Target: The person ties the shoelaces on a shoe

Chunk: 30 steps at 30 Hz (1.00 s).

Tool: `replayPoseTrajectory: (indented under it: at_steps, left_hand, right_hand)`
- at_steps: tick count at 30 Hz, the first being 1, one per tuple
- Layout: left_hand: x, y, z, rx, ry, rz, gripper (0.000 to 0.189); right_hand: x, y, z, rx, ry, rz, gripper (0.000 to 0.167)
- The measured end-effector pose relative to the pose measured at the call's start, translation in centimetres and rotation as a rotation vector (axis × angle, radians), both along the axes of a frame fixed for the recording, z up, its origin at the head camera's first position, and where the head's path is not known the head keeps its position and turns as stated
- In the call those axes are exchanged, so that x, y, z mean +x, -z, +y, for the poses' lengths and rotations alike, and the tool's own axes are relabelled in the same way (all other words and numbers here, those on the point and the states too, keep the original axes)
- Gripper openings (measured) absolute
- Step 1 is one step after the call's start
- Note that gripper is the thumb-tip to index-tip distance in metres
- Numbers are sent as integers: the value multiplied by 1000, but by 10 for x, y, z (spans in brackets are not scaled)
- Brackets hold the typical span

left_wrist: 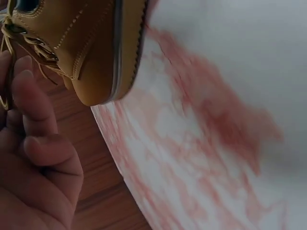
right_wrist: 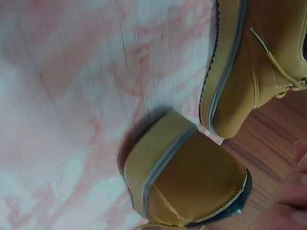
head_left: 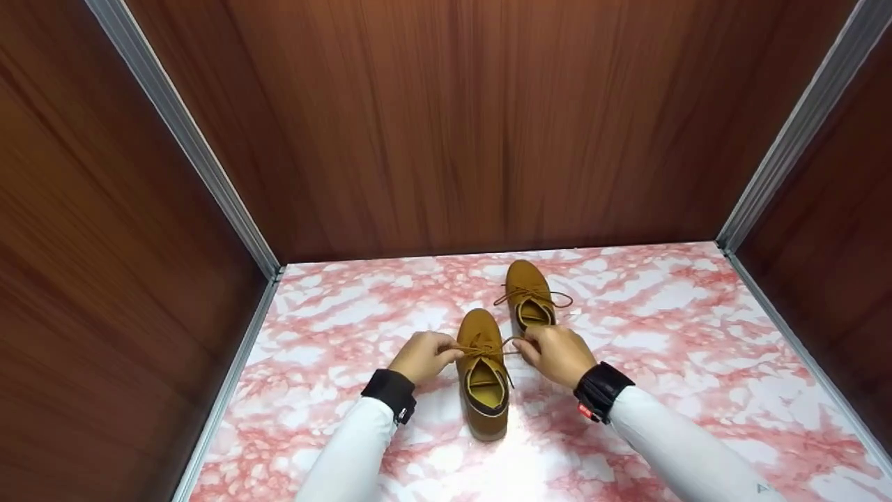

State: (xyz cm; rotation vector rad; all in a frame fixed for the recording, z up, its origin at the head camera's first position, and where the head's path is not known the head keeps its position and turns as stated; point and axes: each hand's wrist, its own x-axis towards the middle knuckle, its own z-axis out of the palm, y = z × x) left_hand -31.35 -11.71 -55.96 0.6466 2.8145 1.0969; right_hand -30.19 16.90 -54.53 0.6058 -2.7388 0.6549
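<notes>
A tan lace-up shoe [head_left: 479,324] stands upright on the marbled surface, toe pointing away from me. To its left, my left hand [head_left: 422,357] pinches a brown lace loop between thumb and fingers; the left wrist view shows this loop [left_wrist: 6,98] at the fingertips. On the other side my right hand [head_left: 559,354] pinches the shoelace [head_left: 509,341], drawn out sideways from the knot. The second tan shoe [head_left: 524,274] stands farther back to the right, its laces tied in a bow. My right hand partly covers its heel, which shows in the right wrist view [right_wrist: 201,172].
Both shoes stand on a pink-and-white marbled tabletop [head_left: 334,307]. Dark wood-grain panels [head_left: 446,125] rise at the back and on both sides. Grey metal strips [head_left: 202,139] run along the corners and the side edges.
</notes>
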Motion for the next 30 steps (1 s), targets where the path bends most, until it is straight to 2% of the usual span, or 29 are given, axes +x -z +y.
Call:
replayPoseTrajectory:
  at_steps: [3, 6, 15, 22, 30]
  left_hand:
    - [-1, -2, -1, -87, 33, 73, 23]
    - [0, -3, -2, -140, 42, 106, 26]
    - [1, -2, -4, -149, 47, 112, 27]
    - [2, 4, -8, -128, 45, 91, 27]
    - [1, 5, -14, -80, 59, 47, 29]
  right_hand:
    - [-3, -1, 1, 33, -13, 93, 26]
    - [-5, 1, 3, 57, -22, 160, 24]
    - [-9, 9, 8, 133, -48, 301, 27]
    - [-7, 13, 9, 96, -17, 228, 33]
    - [-4, 13, 5, 41, 91, 172, 28]
